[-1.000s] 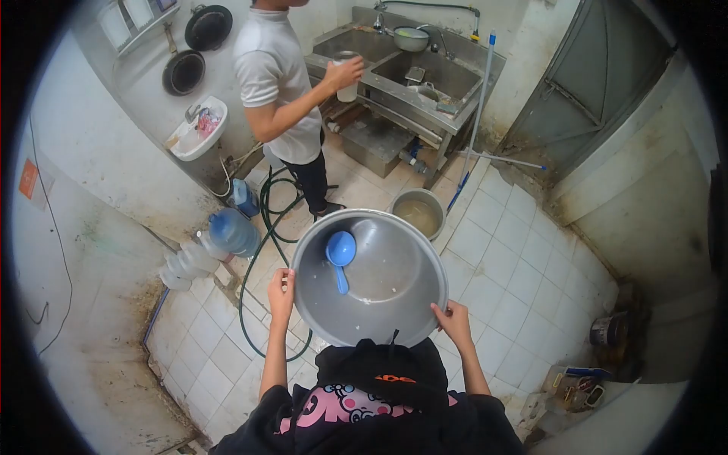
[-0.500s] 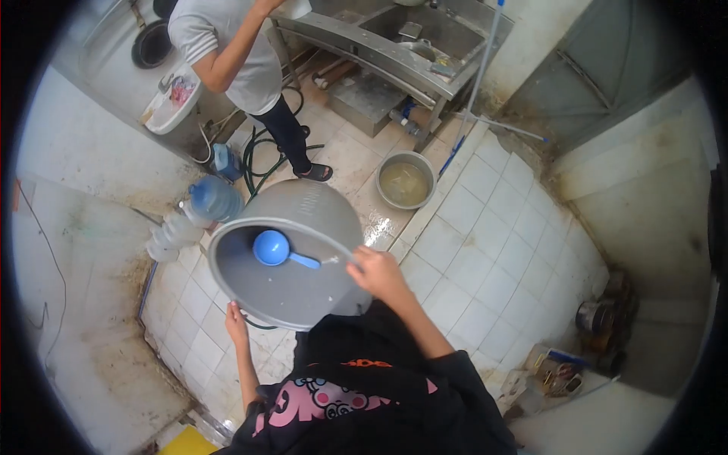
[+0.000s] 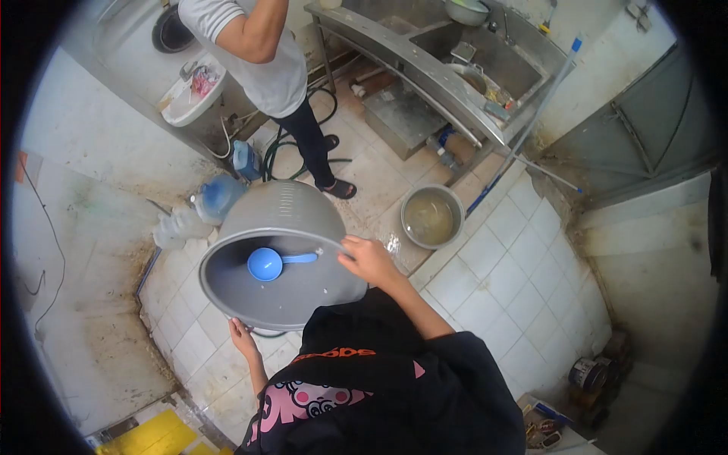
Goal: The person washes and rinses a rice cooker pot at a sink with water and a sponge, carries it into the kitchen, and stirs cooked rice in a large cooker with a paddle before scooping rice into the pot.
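A large grey plastic tub is tilted on its side before me, its open mouth facing me. Inside lies a blue dipper, handle to the right, with a few small white bits on the tub wall. My right hand grips the rim at the right, fingers closed over the edge. Under the lower left rim, my left hand holds the edge with its fingertips; part of its grip is hidden by the tub.
A metal pot of cloudy water stands on the floor ahead right. Beyond it is a steel sink. A person in a white shirt stands near a green hose. Plastic jugs line the left wall. A blue-ended pole leans at the sink.
The tub's mouth has tipped slightly, and the dipper has shifted left and down with its handle now nearly level. Both hands stay on the rim. My view has turned, moving the background right and down.
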`<state>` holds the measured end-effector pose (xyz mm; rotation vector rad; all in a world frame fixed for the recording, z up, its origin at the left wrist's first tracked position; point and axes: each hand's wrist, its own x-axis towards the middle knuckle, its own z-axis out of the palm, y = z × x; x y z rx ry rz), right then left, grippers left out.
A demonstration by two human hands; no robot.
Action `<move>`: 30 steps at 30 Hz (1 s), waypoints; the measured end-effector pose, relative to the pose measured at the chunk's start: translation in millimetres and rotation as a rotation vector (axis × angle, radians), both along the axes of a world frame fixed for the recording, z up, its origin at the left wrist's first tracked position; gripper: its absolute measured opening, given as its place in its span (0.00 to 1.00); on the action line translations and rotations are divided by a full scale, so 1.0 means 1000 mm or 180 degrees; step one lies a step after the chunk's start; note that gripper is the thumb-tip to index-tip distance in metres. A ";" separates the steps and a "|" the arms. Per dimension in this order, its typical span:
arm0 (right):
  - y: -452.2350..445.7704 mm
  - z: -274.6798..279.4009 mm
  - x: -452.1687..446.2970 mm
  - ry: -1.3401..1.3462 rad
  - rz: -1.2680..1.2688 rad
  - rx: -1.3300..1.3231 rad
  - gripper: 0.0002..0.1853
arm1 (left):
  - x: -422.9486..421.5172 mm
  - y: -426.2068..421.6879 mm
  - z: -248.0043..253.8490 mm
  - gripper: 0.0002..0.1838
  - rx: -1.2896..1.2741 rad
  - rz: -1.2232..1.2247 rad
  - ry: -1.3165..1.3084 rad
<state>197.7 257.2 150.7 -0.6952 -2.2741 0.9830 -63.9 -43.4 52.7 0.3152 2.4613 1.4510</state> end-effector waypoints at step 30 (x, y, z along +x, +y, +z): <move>0.451 0.059 0.223 0.1178 -0.3146 -0.1831 0.06 | 0.084 0.743 0.121 0.18 0.1104 -0.2984 -0.0368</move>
